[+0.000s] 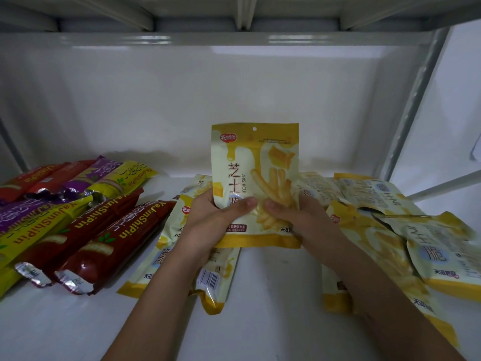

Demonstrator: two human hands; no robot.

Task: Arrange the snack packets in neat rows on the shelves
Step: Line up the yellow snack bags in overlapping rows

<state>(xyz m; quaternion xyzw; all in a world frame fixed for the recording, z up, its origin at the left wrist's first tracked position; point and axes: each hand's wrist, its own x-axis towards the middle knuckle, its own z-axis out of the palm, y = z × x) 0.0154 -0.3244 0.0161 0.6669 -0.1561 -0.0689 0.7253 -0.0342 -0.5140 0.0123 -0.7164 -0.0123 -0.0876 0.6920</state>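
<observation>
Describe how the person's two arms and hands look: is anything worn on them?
Both forearms are bare up to the frame's lower edge; no sleeves show. The left hand and the right hand wear no gloves, and no rings, watch or bracelet are visible. The fingernails are short and unpainted.

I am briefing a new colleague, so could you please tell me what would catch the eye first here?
First, the yellow cheese-stick packet held upright at the centre by both hands, left hand and right hand. Then the red, purple and yellow tube packets piled at left, and loose yellow packets at right.
</observation>
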